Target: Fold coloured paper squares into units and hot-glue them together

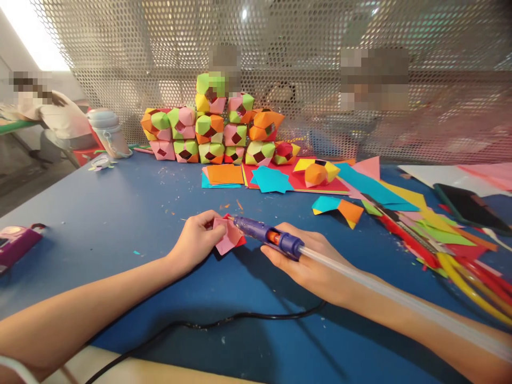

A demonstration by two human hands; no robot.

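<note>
My left hand [196, 237] pinches a small folded piece of pink and red paper [228, 239] between thumb and fingers, just above the blue table [132, 224]. In my right hand [308, 256] is a blue hot glue gun [266, 233], its fingers wrapped round the body and partly hidden. The nozzle points left and reaches the upper edge of the paper; whether it touches cannot be told. A long clear glue stick [360, 281] sticks out of the gun's back and runs along my right forearm.
Folded paper balls [210, 130] stand stacked by the perforated metal screen [160, 48]. Coloured sheets [272, 179] and a joined paper strip [338, 208] lie ahead. A phone [472, 205] rests right, a purple case [18, 242] left. A black cord [240, 316] crosses the front. A person [66, 114] sits beyond.
</note>
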